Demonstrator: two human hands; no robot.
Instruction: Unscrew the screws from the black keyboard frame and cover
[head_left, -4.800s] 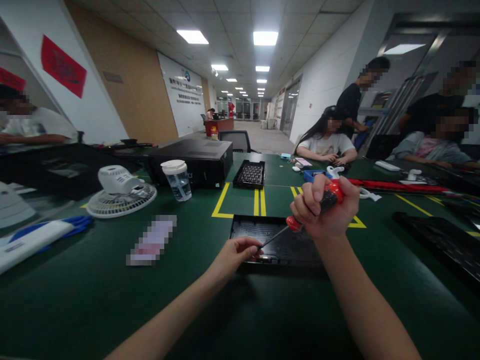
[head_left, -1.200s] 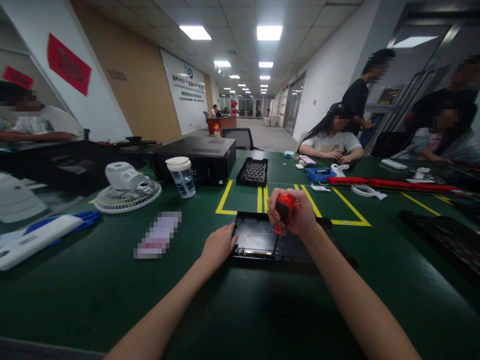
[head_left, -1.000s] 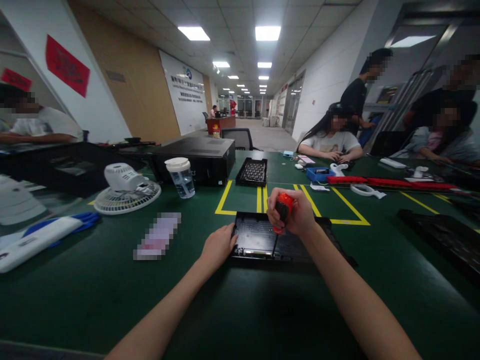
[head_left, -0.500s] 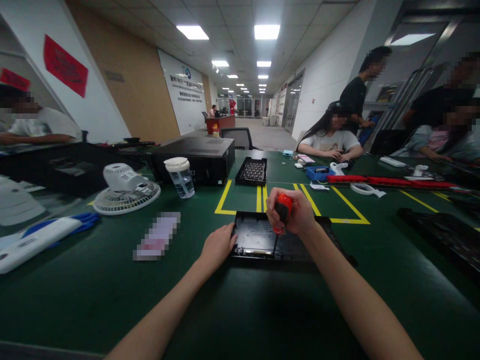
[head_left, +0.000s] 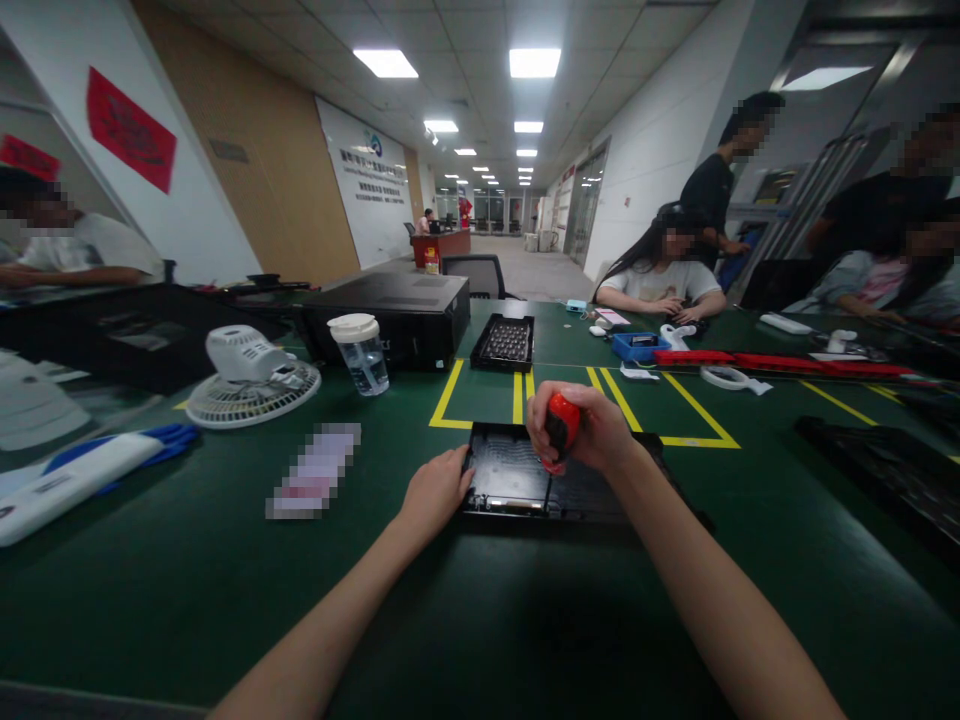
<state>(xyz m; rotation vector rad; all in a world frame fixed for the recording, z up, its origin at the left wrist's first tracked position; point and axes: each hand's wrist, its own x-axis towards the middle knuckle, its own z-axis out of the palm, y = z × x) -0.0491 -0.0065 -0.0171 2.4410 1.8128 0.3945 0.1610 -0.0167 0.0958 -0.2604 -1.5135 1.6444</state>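
Observation:
A shallow black plastic housing (head_left: pixel 506 475) with raised edges lies on the green table in front of me. My left hand (head_left: pixel 437 488) grips its left edge, the fingertips partly hidden by the rim. Above the housing, my right hand (head_left: pixel 600 430) is wrapped round the red and black handle of a screwdriver (head_left: pixel 564 418). The shaft points down and its tip meets the housing near the lower middle, by a thin light strip. My right hand and forearm hide part of the housing's right side.
Ahead stand a black tray (head_left: pixel 504 343) of small parts, a large black case (head_left: pixel 397 310) and a lidded cup (head_left: pixel 362 355). To the left lie a white fan (head_left: pixel 251 375) and a blurred phone-like object (head_left: pixel 315 472). A roll of tape (head_left: pixel 725 378) sits right. Several people are around the table.
My right hand has turned slightly on the screwdriver, and the handle tilts a little differently. My left hand and the housing stay where they were.

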